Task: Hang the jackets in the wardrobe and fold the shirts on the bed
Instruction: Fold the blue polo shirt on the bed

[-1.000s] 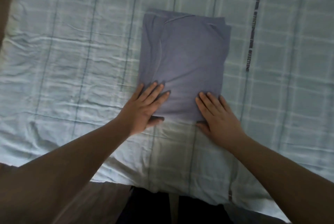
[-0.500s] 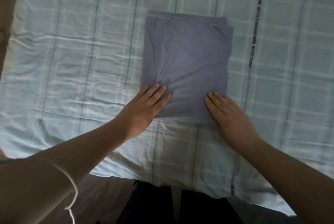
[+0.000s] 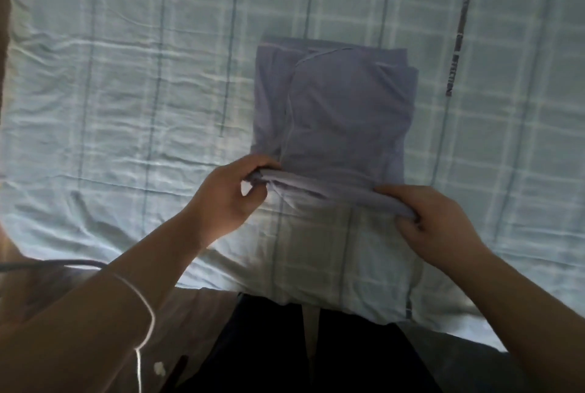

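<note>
While the folded shirt (image 3: 335,107) lies on the checked bed (image 3: 126,82), its near edge is pinched and held raised by curled fingers of the left hand (image 3: 226,199) and right hand (image 3: 438,223).

We are in a bedroom of a home: 1 bed (image 3: 95,202) fills nearly the whole view, spread with a wrinkled pale-blue checked sheet (image 3: 142,60) that carries thin dark stripes and 1 strip of dark lettering (image 3: 459,28) toward the bed's far right. On the middle of the bed lies 1 folded grey-blue shirt (image 3: 342,114). Just past the bed's near edge we make out what looks like floor (image 3: 202,300).
</note>
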Motion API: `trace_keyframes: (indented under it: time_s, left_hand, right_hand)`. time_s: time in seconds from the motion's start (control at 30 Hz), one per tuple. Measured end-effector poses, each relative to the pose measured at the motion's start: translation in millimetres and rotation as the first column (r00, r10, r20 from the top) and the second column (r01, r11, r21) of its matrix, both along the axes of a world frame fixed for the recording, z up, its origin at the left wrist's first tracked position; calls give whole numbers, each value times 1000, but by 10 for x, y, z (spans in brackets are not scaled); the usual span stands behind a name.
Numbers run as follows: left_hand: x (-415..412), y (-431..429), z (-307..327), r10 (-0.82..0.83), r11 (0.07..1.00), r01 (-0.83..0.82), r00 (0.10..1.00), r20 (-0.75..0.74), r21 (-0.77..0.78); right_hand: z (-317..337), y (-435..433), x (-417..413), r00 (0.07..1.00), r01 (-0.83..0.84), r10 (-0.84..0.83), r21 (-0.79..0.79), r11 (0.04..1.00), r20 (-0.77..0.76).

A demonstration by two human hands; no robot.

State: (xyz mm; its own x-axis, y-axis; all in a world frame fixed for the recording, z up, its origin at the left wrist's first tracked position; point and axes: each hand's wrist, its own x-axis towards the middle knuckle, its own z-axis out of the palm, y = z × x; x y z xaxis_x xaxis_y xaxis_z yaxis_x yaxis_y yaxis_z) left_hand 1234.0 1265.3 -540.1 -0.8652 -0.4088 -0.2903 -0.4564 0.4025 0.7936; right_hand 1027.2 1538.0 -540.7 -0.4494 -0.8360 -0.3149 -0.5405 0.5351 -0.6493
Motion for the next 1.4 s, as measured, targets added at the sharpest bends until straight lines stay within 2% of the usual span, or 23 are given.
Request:
trace_keyframes:
  time_s: [0.07, 0.17, 0.27, 0.37, 0.5, 0.6, 0.67, 0.73, 0.8, 0.83, 0.9, 0.97, 1.07, 1.2, 1.3, 1.4]
  left_hand:
    - [-191, -96, 98, 98, 995, -97, 994, -40, 19]
    - [-565, -306, 128, 272, 962, -268, 959, -84, 57]
    - [-999, -518, 30, 426, 904, -421, 901, -86, 68]
    - [-1397, -670, -186, 474, 879, -477, 877, -79, -28]
    - [-1711, -799, -490, 498, 859, -496, 867, -17, -123]
    - [-1777, -812, -568, 506, 850, -493, 862, 30, -186]
    - [-1747, -747, -563, 474, 815, -442, 880, -6, -375]
    - [-1708, -619, -521, 343, 740, -327, 935, -88, -588]
    - [-1676, -439, -515, 95, 735, -147, 989, -114, -662]
    - [-1666, -350, -530, -18, 746, -51, 995, -96, -663]
    - [-1616, -236, -598, -148, 745, 89, 989, -33, -661]
    - [-1520, -256, -701, -165, 737, 151, 985, 40, -659]
    - [-1325, -427, -911, -150, 731, 174, 984, 93, -660]
    - [-1214, -536, -1113, -200, 702, 228, 972, 121, -675]
    - [-1250, -491, -1049, -164, 716, 223, 975, 152, -661]
    - [-1289, -448, -858, -102, 783, 135, 991, 89, -607]
  right_hand:
    - [140, -148, -166, 970, 239, -236, -87, 967, 51]
    - [160, -498, -450, 886, 463, -452, -212, 861, 99]
    - [-20, -905, -784, 806, 588, -588, -196, 784, 68]
    - [-303, -1222, -1116, 756, 649, -655, -119, 752, -17]
    - [-599, -1409, -1375, 781, 604, -603, -46, 795, -160]
    - [-716, -1433, -1415, 773, 616, -605, 3, 787, -191]
    - [-680, -1420, -1359, 722, 674, -668, -36, 738, -179]
    - [-582, -1391, -1217, 728, 629, -651, -169, 759, -215]
    - [-501, -1372, -1004, 803, 423, -508, -301, 855, -313]
    - [-499, -1369, -887, 842, 303, -401, -299, 905, -362]
    - [-556, -1361, -691, 890, 127, -189, -174, 977, -414]
    - [-689, -1297, -605, 902, 91, -88, -14, 996, -424]
    - [-886, -1169, -671, 901, 111, -66, 81, 990, -429]
    - [-1036, -1160, -725, 897, 86, -54, 54, 995, -439]
    - [-975, -1197, -717, 901, 100, -62, 66, 993, -429]
    - [-813, -1188, -749, 946, 177, -185, -55, 983, -266]
